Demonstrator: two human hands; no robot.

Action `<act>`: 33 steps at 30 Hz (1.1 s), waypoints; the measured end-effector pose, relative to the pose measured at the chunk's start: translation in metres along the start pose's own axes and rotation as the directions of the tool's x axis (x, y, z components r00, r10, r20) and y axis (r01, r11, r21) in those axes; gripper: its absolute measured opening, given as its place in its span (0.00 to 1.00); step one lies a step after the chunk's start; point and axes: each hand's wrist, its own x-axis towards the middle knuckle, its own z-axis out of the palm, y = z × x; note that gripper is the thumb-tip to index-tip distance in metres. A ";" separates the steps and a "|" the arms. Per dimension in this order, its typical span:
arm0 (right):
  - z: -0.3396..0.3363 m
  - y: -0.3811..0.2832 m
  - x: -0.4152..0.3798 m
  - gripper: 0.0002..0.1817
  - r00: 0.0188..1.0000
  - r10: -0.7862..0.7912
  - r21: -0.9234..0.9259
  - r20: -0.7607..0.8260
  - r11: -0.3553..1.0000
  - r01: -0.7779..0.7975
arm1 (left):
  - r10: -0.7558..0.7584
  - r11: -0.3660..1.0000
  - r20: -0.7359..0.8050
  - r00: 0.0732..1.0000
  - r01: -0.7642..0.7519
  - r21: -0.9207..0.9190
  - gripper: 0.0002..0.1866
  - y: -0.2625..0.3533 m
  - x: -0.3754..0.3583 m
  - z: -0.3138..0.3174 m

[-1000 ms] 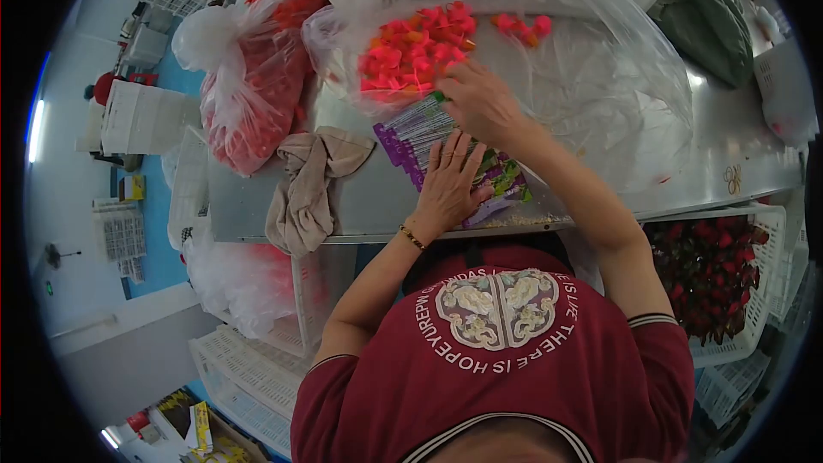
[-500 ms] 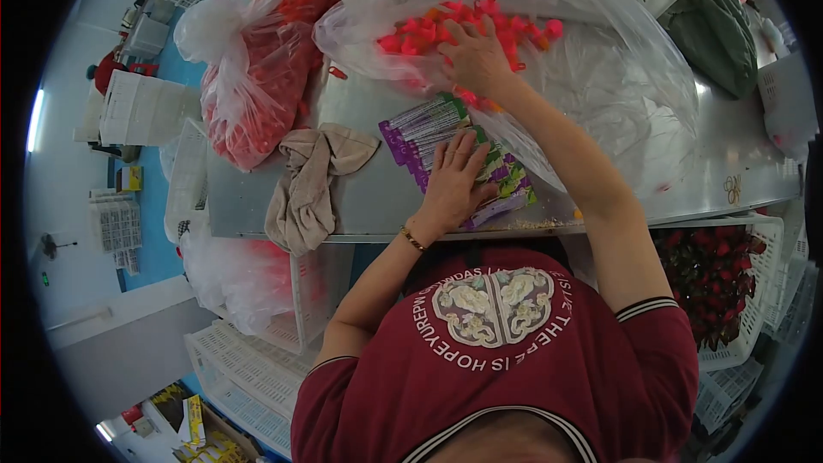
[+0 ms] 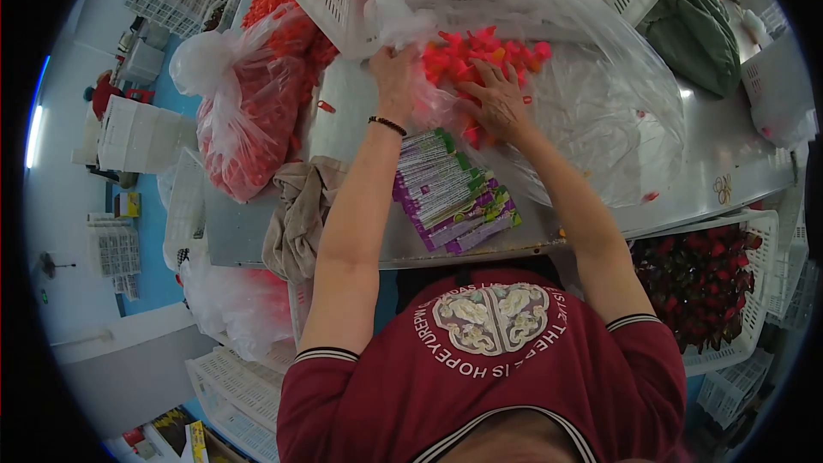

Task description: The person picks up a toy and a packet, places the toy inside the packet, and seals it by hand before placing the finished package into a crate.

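Observation:
Bright red-pink plastic pieces (image 3: pixel 471 47), some with orange parts, lie heaped in a large clear plastic bag (image 3: pixel 600 111) on the metal table. My left hand (image 3: pixel 395 79) is at the bag's left edge, its fingers curled on the plastic; the fingertips are partly hidden. Over the front of the heap, my right hand (image 3: pixel 499 105) rests with its fingers spread, touching the pieces. Printed purple and green packets (image 3: pixel 450 193) lie fanned and overlapping on the table below both hands.
A tied bag of red pieces (image 3: pixel 249 111) and a beige cloth (image 3: pixel 296 223) lie on the left. White crates (image 3: pixel 317 0) stand at the back. Dark red wrapped items (image 3: pixel 699 283) fill a crate at the right, below the table edge (image 3: pixel 480 259).
My left hand has moved from the packets up to the bag's left edge. My right hand has shifted slightly down and right on the heap.

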 end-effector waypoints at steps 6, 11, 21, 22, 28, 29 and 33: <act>-0.019 0.014 -0.016 0.20 0.998 0.063 -0.035 -0.019 0.997 -0.064 | 0.088 0.896 0.317 0.944 0.064 -0.440 0.12 0.037 -0.023 0.047; -0.017 0.041 -0.026 0.21 0.992 0.125 -0.055 -0.031 0.990 -0.127 | -0.069 0.998 -0.063 0.996 0.070 0.001 0.23 -0.019 0.014 -0.001; -0.051 -0.010 -0.056 0.15 0.994 -0.018 -0.073 -0.104 0.997 0.010 | -0.395 0.910 0.186 0.900 0.410 -0.053 0.30 -0.036 -0.022 0.030; -0.053 -0.013 -0.058 0.14 0.998 -0.064 -0.072 -0.027 0.995 0.062 | -0.288 0.915 0.271 0.919 0.347 -0.207 0.28 -0.049 -0.013 0.030; -0.036 -0.009 -0.048 0.14 0.952 -0.282 -0.225 0.117 0.926 0.302 | -0.289 0.893 0.243 0.926 0.352 -0.279 0.17 -0.057 0.004 0.023; -0.036 -0.004 -0.044 0.14 0.953 -0.282 -0.225 0.114 0.926 0.301 | -0.287 0.895 0.244 0.926 0.350 -0.277 0.17 -0.052 0.008 0.014; -0.028 0.016 -0.044 0.17 0.992 -0.096 0.040 -0.079 0.994 0.099 | -0.127 0.956 -0.138 0.982 0.158 0.246 0.19 -0.013 -0.027 -0.018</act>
